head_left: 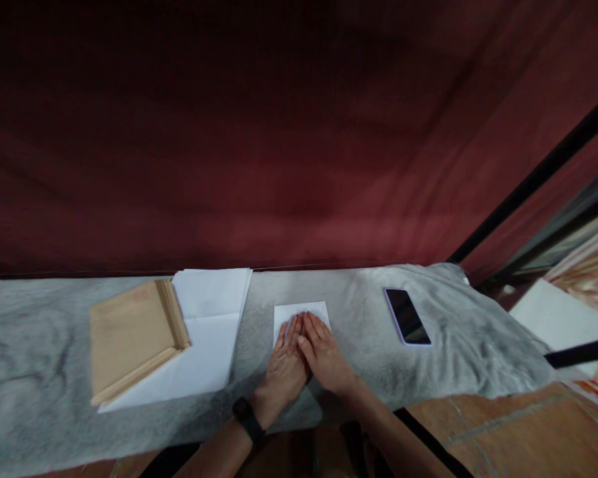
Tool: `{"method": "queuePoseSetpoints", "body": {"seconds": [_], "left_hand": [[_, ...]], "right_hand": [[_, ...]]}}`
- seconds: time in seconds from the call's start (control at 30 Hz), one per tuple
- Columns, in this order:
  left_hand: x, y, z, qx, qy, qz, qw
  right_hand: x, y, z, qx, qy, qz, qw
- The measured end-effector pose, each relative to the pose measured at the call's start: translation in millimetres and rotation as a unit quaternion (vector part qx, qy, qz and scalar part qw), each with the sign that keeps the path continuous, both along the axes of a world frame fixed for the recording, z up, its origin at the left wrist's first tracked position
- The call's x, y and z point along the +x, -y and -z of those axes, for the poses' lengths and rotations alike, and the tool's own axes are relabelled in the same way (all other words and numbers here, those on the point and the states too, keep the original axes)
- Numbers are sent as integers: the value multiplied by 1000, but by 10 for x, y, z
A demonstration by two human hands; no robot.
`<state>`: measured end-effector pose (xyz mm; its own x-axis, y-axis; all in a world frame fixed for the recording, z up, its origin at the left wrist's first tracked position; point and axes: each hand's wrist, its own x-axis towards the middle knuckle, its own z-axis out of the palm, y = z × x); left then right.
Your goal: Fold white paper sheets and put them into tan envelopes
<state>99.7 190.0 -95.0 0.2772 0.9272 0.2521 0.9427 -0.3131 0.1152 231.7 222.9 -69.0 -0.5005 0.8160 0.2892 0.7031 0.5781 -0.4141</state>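
Observation:
A small white paper [299, 309] lies flat on the grey cloth, in the lower middle of the view. Both hands rest on it, side by side and touching, covering most of its surface. My left hand [286, 362] has a dark band on the wrist and lies palm down, fingers stretched forward. My right hand [326, 355] also lies palm down with its fingers extended, the thumb reaching over the left hand. Neither hand grips anything. The near part of the paper is hidden under the hands.
Brown envelopes [129, 332] are stacked on larger white sheets [214, 345] at the left. A phone [408, 318] with a pale purple edge lies at the right. The grey cloth [359, 299] covers the narrow surface. Behind it hangs a dark red fabric [299, 166].

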Motion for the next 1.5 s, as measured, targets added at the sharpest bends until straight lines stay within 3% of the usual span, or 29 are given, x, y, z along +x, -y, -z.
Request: {"method": "queuePoseSetpoints", "body": {"seconds": [0.13,0.37,0.7,0.9,1.07,1.23,1.5], "left_hand": [[-44,5,49,12,1,-17,1000],[-179,13,-9,9,60,-60,996],[-395,59,-71,8,36,-114,993],[-375,30,-169,9,27,-162,986],[-202,-97,-238,13,61,-109,992],[-52,-221,-137,-8,42,-30,999],[-133,-314,-138,-35,-45,-69,996]], "right_hand": [[33,63,85,25,39,-5,999],[205,12,187,64,72,42,994],[325,-14,208,70,82,77,991],[292,-3,174,52,93,95,990],[204,-97,20,22,62,113,991],[-16,-212,-70,-5,35,69,997],[-144,-240,126,29,66,48,996]]}}
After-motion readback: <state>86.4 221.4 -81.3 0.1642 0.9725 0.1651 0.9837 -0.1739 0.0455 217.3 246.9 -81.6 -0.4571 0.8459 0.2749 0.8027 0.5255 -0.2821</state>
